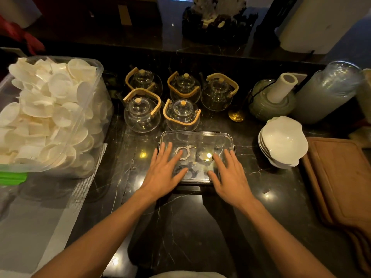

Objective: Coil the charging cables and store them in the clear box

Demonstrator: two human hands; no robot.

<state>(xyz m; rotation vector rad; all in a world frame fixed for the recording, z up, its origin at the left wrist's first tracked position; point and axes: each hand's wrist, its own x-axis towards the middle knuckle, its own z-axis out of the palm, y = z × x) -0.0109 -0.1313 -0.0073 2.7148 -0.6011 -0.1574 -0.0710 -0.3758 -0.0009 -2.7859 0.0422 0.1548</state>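
Head view: left hand (163, 173) and right hand (230, 177) press flat, fingers straight, on clear rectangular plastic box (197, 137); coiled white cable (182, 153) lies between them.

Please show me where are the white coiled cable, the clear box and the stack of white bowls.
white coiled cable (182, 154): head view, on its loop.
clear box (200, 135): head view, on its far rim.
stack of white bowls (285, 141): head view, inside the top bowl.

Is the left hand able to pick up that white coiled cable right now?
Probably not: the white cable lies inside the clear box, and its lid seems to be on, with the left hand flat on top.
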